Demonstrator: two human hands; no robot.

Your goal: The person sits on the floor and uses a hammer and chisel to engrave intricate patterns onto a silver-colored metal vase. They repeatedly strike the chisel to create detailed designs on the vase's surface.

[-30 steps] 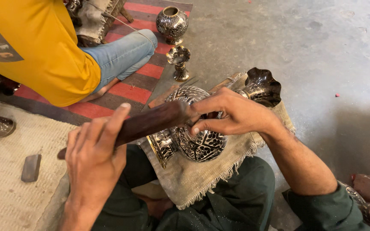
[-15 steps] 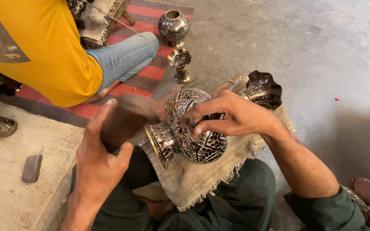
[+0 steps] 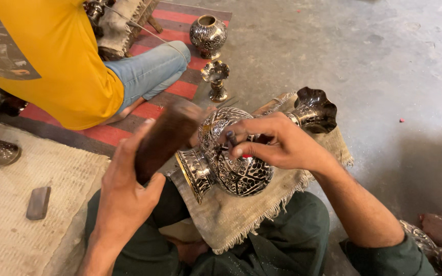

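On the lap cloth (image 3: pixel 241 214), engraved vase (image 3: pixel 236 163); right hand (image 3: pixel 282 145) pinching a chisel (image 3: pixel 230 139); left hand (image 3: pixel 129 189) clenched around wooden mallet (image 3: pixel 164 138).

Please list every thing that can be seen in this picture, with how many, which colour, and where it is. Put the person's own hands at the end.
engraved vase: 1, silver and dark, lying on its side on the burlap cloth
burlap cloth: 1, tan, over the person's lap
wooden mallet: 1, dark brown, blurred, in the left hand
thin punch tool: 1, dark, held against the vase
round metal pot: 1, silver, upright on the striped rug
small metal stand: 1, silver, at the rug's edge
striped rug: 1, red and dark, upper left
pale mat: 1, beige, left
small flat block: 1, grey-brown, on the pale mat
seated person: 1, yellow shirt, blue jeans, upper left
left hand: grips the mallet
right hand: holds the punch on the vase
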